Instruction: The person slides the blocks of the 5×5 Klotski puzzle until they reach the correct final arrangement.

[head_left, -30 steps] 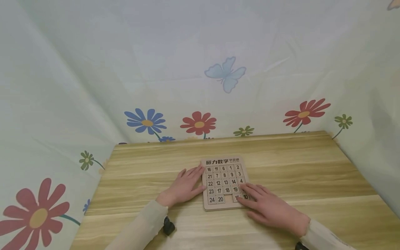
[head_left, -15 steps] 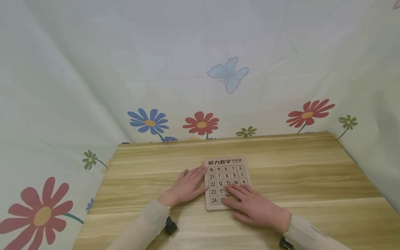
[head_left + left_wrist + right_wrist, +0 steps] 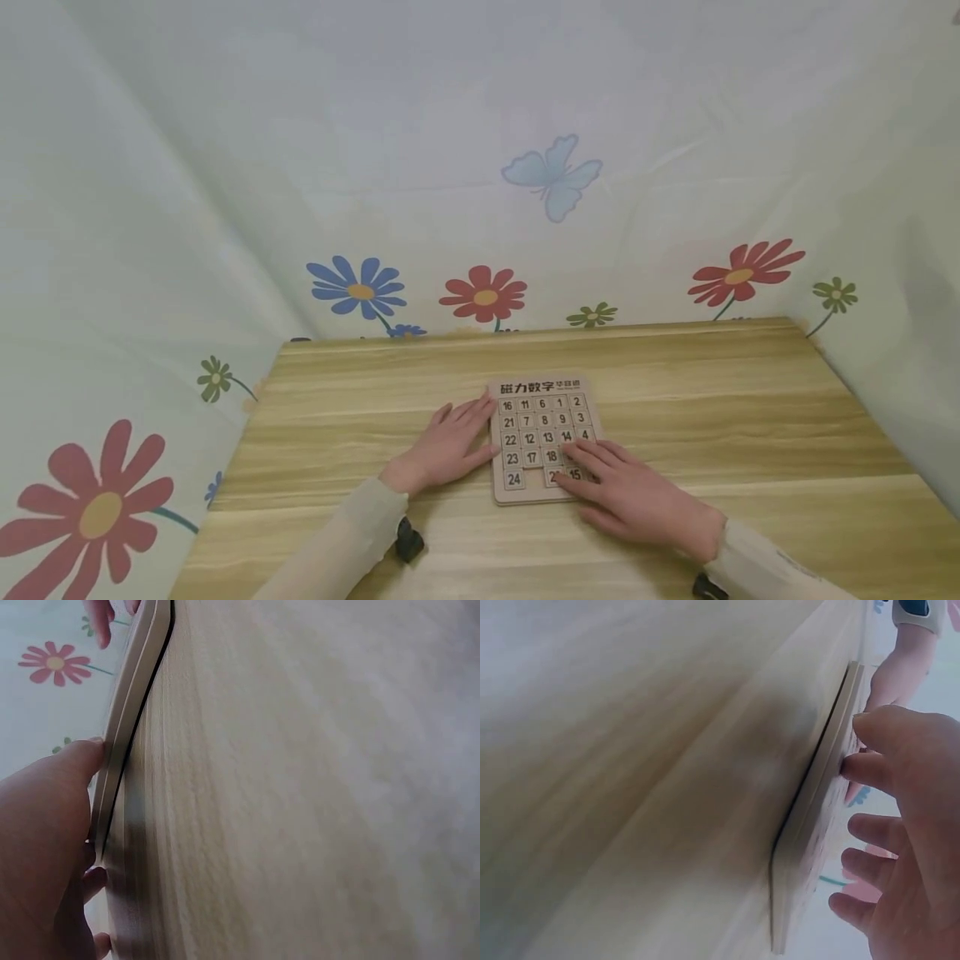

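A wooden sliding number puzzle (image 3: 530, 437) lies flat on the table, its numbered tiles in rows under a line of printed characters. My left hand (image 3: 440, 450) rests against the puzzle's left edge, fingers stretched forward and thumb at the side. The left wrist view shows the thumb (image 3: 84, 757) right at the edge. My right hand (image 3: 637, 496) lies over the lower right part and covers some tiles. Its index fingertip touches the tile numbered 20 (image 3: 552, 477), which stands between the tile 15 (image 3: 575, 475) and a bare slot. Beyond that slot is the tile 24 (image 3: 513, 479).
The wood-grain table (image 3: 390, 383) extends around the puzzle on all sides. Behind and beside it hangs a pale cloth (image 3: 420, 150) printed with flowers and a butterfly. A dark strap piece (image 3: 408, 540) sits at the left wrist.
My right hand moved left over the bottom row, then back right. The tile 20 has slid one place right, so the bare slot is now beside the tile 24. My left hand stayed put.
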`<state>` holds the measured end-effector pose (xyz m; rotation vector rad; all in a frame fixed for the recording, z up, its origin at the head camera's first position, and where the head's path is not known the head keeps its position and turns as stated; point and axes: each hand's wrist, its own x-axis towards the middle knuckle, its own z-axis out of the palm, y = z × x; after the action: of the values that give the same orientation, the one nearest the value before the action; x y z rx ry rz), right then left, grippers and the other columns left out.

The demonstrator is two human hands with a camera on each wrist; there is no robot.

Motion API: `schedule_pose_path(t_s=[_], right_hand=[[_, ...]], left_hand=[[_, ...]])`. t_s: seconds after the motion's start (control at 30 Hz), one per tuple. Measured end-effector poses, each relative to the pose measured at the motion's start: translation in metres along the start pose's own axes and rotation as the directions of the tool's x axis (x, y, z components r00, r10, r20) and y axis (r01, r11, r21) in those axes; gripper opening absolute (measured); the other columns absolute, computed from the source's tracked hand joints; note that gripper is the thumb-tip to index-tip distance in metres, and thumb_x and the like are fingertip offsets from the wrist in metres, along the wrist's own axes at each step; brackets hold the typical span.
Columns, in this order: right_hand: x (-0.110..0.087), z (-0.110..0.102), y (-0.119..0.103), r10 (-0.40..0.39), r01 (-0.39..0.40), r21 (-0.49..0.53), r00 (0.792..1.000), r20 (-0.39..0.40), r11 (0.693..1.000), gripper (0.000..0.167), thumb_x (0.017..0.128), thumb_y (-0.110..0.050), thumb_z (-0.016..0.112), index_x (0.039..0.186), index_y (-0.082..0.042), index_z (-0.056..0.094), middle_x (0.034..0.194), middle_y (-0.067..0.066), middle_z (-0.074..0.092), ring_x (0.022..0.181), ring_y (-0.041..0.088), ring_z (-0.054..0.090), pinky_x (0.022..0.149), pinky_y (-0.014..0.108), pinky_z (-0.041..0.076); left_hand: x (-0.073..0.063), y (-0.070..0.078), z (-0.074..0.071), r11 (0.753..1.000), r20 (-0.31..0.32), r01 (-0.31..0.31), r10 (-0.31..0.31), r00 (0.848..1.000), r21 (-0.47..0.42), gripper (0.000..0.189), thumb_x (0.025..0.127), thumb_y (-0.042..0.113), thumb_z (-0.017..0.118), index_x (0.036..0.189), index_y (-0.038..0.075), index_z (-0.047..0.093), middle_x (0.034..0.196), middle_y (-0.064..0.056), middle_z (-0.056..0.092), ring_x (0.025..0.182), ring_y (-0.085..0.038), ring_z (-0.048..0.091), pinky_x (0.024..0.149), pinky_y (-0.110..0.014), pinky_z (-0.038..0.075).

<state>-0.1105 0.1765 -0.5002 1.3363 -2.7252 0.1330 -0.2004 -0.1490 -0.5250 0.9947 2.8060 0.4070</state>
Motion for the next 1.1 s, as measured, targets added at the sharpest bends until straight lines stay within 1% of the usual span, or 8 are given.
schedule_pose_path(t_s=[0.1,0.23,0.33,0.47,0.67,0.8,0.97,1.1], right_hand=[[0.009,0.000,-0.004,-0.007,0.007,0.022,1.000,-0.002,1.000,0.050,0.104,-0.041,0.063,0.150,-0.023,0.059,0.161,0.014,0.045,0.146,0.038,0.044,0.117,0.061,0.038],[0.026,0.005,-0.011,-0.008,0.007,0.040,1.000,0.026,0.999,0.052,0.106,-0.044,0.057,0.155,-0.028,0.052,0.165,0.011,0.041,0.150,0.036,0.039,0.119,0.060,0.034],[0.034,0.007,-0.015,-0.014,0.012,0.044,0.999,0.042,0.999,0.053,0.106,-0.045,0.057,0.156,-0.028,0.052,0.166,0.012,0.039,0.151,0.036,0.038,0.120,0.061,0.033],[0.033,0.006,-0.016,-0.011,0.009,0.046,0.998,0.054,0.999,0.053,0.106,-0.044,0.057,0.155,-0.027,0.052,0.166,0.013,0.039,0.151,0.038,0.037,0.120,0.062,0.032],[0.021,0.005,-0.010,0.016,-0.019,0.037,0.997,0.072,0.999,0.053,0.106,-0.043,0.057,0.156,-0.027,0.052,0.166,0.014,0.038,0.151,0.039,0.037,0.120,0.061,0.033],[0.019,0.002,-0.009,0.013,-0.015,0.039,0.999,0.048,0.999,0.051,0.104,-0.041,0.060,0.152,-0.024,0.057,0.163,0.015,0.042,0.149,0.039,0.040,0.119,0.061,0.035],[0.033,0.005,-0.016,-0.012,0.011,0.049,1.000,0.023,0.999,0.050,0.105,-0.042,0.059,0.151,-0.023,0.057,0.163,0.013,0.043,0.150,0.036,0.040,0.120,0.058,0.035],[0.050,0.012,-0.023,-0.040,0.037,0.044,0.998,0.053,0.998,0.053,0.107,-0.045,0.054,0.157,-0.027,0.051,0.166,0.010,0.039,0.152,0.033,0.037,0.122,0.057,0.032]], left_hand=[[0.000,0.001,-0.001,1.000,0.004,0.007,-0.007,1.000,0.011,0.076,0.108,0.056,0.042,0.167,0.011,0.023,0.173,-0.007,0.019,0.157,-0.033,0.026,0.125,-0.063,0.016],[0.002,0.001,0.000,1.000,-0.002,0.012,-0.012,1.000,0.020,0.076,0.108,0.057,0.042,0.167,0.012,0.023,0.173,-0.006,0.020,0.157,-0.031,0.026,0.125,-0.062,0.017],[0.003,0.001,0.001,1.000,0.000,0.014,-0.014,1.000,0.024,0.077,0.108,0.058,0.040,0.167,0.013,0.022,0.173,-0.005,0.020,0.157,-0.030,0.026,0.126,-0.061,0.016],[0.003,0.000,0.003,1.000,0.001,0.017,-0.017,1.000,0.024,0.077,0.108,0.058,0.040,0.167,0.013,0.022,0.173,-0.005,0.020,0.157,-0.029,0.026,0.126,-0.061,0.017],[0.002,-0.001,0.004,0.999,-0.005,0.017,-0.016,1.000,0.029,0.076,0.108,0.058,0.041,0.167,0.012,0.024,0.173,-0.006,0.021,0.157,-0.030,0.027,0.125,-0.062,0.018],[0.000,-0.001,0.003,1.000,-0.002,0.018,-0.018,1.000,0.018,0.077,0.108,0.057,0.042,0.167,0.012,0.024,0.173,-0.006,0.021,0.157,-0.031,0.027,0.125,-0.062,0.017],[0.001,-0.002,0.005,1.000,-0.009,0.010,-0.010,1.000,0.008,0.077,0.108,0.057,0.043,0.167,0.012,0.024,0.173,-0.006,0.022,0.157,-0.031,0.027,0.125,-0.063,0.018],[0.001,-0.002,0.004,1.000,-0.012,0.004,-0.004,1.000,0.009,0.076,0.108,0.056,0.042,0.167,0.012,0.024,0.173,-0.006,0.023,0.156,-0.031,0.028,0.124,-0.063,0.019]])
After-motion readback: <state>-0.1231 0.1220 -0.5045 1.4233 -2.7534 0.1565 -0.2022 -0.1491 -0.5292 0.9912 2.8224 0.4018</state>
